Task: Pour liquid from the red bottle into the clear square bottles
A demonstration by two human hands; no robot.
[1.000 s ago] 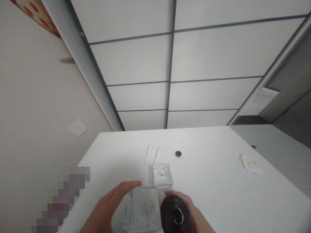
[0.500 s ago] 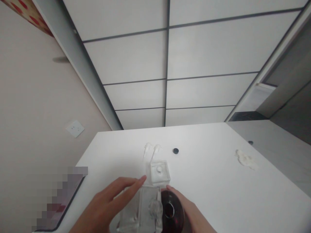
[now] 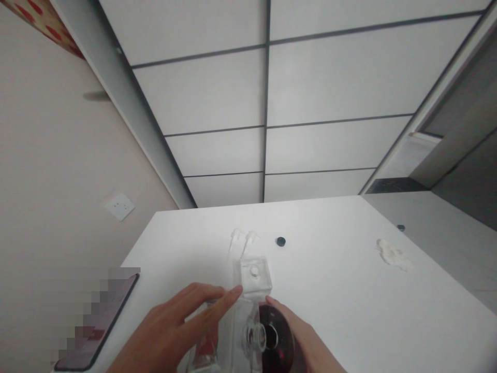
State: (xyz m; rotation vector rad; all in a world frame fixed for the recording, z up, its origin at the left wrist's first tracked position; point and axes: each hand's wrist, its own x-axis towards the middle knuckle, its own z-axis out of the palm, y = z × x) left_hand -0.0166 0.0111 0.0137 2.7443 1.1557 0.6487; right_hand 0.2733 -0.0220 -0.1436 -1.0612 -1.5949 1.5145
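Observation:
My left hand (image 3: 174,321) is closed around a clear square bottle (image 3: 236,336), tipped to the right. The bottle's round neck sits close to the mouth of a dark red-brown round bottle (image 3: 277,326); I cannot tell whether they touch. A reddish patch shows through the clear bottle's lower left side. Wrapped along the right side of the dark bottle is my right hand (image 3: 298,331), its fingers mostly hidden. Just beyond both hands stands a second clear square bottle (image 3: 256,277), its round opening facing up.
Two white pump heads (image 3: 249,239) with thin tubes lie behind the standing bottle. A small black cap (image 3: 281,241) is to their right. Crumpled white tissue (image 3: 394,255) lies at the white table's (image 3: 330,248) right. A dark-framed, partly pixelated panel (image 3: 112,321) is at left.
My left hand has shifted slightly right and tipped the clear bottle further, bringing its neck nearer the dark bottle's mouth. My right hand and the dark bottle have barely moved.

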